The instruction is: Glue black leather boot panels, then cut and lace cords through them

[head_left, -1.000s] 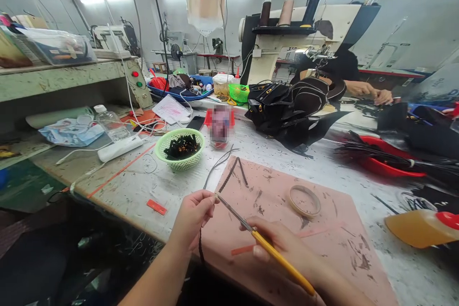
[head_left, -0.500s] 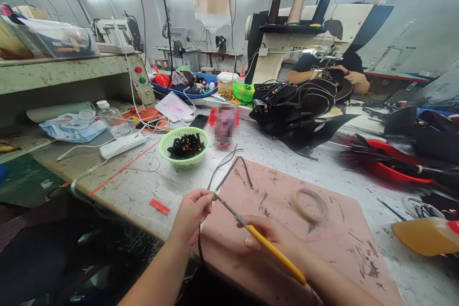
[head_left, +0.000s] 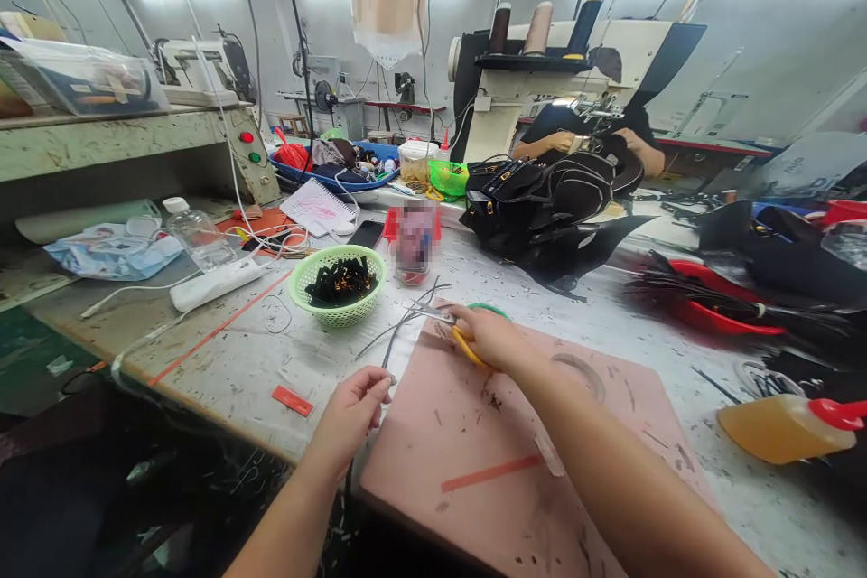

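Note:
My left hand (head_left: 353,411) is closed in a pinch at the near left edge of the pink mat (head_left: 406,461). A thin black cord (head_left: 387,354) runs to its fingertips from the table, and a dark length hangs below the palm. Farther forward, my right hand (head_left: 491,336) grips a pair of scissors (head_left: 433,312) with a yellow handle. Their metal blades point left, over loose dark cords on the white tabletop. A green curved edge (head_left: 489,311) shows behind the right hand; whether it belongs to the scissors I cannot tell.
A green basket (head_left: 298,293) of black pieces stands left of the scissors. A tape roll (head_left: 588,370) and orange strip (head_left: 491,473) lie on the mat. At right are a yellow-liquid bottle (head_left: 778,429) and red tray (head_left: 704,312). Black bags (head_left: 542,199) lie before a person (head_left: 637,144) at a sewing machine.
My right hand has swung the scissors forward, away from my left fingertips, uncovering the orange strip. My left hand keeps its pinch, and the cord piece on the mat's far corner is no longer visible there.

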A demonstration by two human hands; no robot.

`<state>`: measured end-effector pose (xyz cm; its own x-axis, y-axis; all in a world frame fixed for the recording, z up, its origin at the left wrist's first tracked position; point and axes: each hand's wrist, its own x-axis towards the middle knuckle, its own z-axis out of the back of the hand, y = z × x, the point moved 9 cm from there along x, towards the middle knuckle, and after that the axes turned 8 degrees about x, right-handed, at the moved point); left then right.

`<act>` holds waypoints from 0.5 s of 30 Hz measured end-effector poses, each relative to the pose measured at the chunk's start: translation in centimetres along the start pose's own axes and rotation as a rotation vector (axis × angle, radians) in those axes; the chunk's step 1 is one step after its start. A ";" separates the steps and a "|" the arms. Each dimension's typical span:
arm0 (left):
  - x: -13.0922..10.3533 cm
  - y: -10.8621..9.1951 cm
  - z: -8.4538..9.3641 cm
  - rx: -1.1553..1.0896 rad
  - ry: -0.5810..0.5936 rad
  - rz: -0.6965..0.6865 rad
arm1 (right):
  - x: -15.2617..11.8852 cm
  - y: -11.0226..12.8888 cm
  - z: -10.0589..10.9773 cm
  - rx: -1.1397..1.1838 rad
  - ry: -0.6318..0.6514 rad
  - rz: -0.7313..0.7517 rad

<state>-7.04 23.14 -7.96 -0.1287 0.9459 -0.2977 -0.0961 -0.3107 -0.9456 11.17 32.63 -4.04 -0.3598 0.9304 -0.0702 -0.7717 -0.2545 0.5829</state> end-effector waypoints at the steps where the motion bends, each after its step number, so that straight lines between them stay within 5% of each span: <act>1: -0.2 -0.1 -0.4 -0.013 0.013 0.005 | 0.3 0.0 0.1 0.022 -0.017 0.002; 4: -1.0 -0.5 -1.6 -0.087 0.056 0.009 | -0.8 1.0 -0.4 0.175 -0.022 -0.001; 10: -2.2 -1.7 -4.0 -0.015 0.108 -0.065 | -7.0 4.2 -3.0 1.082 0.091 0.044; 15: -3.5 -2.7 -7.4 0.186 0.284 -0.163 | -10.0 3.1 -1.4 0.945 -0.071 0.106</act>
<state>0.96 21.39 -5.36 0.1791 0.9645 -0.1939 -0.2734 -0.1406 -0.9516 11.62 22.15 -2.66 -0.3466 0.9366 0.0519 0.0176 -0.0489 0.9987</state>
